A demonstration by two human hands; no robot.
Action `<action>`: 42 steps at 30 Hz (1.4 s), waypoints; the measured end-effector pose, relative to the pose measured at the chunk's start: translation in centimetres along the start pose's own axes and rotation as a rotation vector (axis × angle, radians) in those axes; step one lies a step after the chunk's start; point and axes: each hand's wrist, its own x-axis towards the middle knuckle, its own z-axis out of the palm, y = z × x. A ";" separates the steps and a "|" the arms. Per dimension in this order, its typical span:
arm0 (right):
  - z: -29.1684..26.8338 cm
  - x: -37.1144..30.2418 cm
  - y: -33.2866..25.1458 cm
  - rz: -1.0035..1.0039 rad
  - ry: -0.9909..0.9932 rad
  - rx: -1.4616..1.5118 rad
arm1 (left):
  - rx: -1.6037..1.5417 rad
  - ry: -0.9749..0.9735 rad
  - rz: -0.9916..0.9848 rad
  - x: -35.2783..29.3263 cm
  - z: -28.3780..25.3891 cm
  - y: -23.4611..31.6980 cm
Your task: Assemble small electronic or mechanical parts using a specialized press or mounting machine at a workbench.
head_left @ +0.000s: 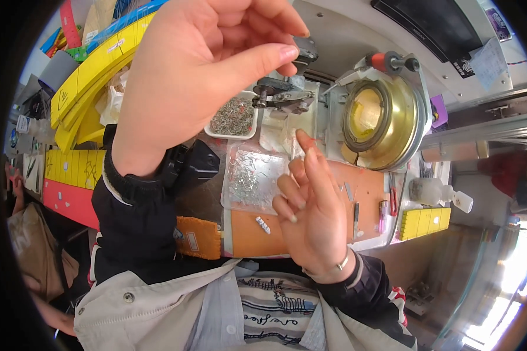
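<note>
My left hand (187, 76) is raised close to the camera above the bench. Its thumb lies against a fingertip while another finger stands away; anything pinched there is too small to make out. Lower and to the right, my right hand (317, 213) has its thumb and index finger together, a faint reddish trace at the tips, the other fingers curled. Beyond it is a small metal clamp head (287, 100) of a machine. A white tray (253, 126) of small metal hooks and a clear plastic tray (228, 196) with more hooks lie between my hands.
A gold-coloured round wheel (401, 117) with a red spool (386, 62) stands at right. Yellow foam strips (93, 76) stack at left. A purple lighter (383, 213), red-handled scissors (393, 202), a clear bottle (430, 192) and a small white tube (263, 225) lie nearby. Another person sits at far left.
</note>
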 end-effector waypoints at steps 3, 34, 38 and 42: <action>0.5 2.3 0.5 -0.124 0.085 -0.001 | 0.106 -0.045 0.052 0.1 -0.3 -0.5; -1.9 1.1 0.5 -0.448 -0.157 -0.390 | 0.146 -0.076 0.095 0.4 2.2 -3.2; -2.5 0.8 0.3 -0.418 -0.156 -0.411 | 0.204 -0.097 0.042 0.5 2.6 -3.3; -2.4 1.4 0.6 -0.423 -0.164 -0.415 | 0.266 -0.059 0.089 0.4 2.7 -3.6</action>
